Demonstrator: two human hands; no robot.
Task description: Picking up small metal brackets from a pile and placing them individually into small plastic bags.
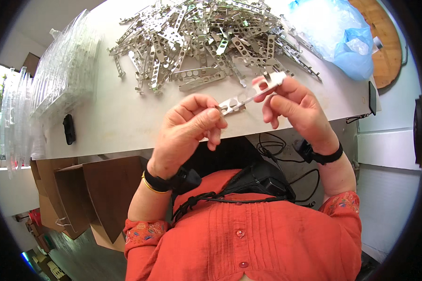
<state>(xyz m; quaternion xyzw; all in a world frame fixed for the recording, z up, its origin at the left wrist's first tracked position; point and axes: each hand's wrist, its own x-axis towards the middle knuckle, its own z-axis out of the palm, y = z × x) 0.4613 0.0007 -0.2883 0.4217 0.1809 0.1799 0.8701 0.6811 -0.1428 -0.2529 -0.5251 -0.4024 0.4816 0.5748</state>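
Between my hands, above the table's near edge, is a flat metal strip (233, 104) with a row of large round holes and small bent tabs. It slants upward to the right. My left hand (185, 125) is closed, thumb and fingers pinching its lower left end. At the upper right end, my right hand (299, 105) grips it, with fingers partly behind the metal. Just beyond lies a large tangled heap of similar perforated metal strips (197, 44), several loose ones spread along its near side.
Stacked clear plastic trays (68, 65) stand at the table's (122, 126) left, near a small black object (69, 129). A blue plastic bag (354, 54) lies at the far right, a black phone-like slab (372, 98) at the right edge. Open cardboard boxes (110, 187) sit below left.
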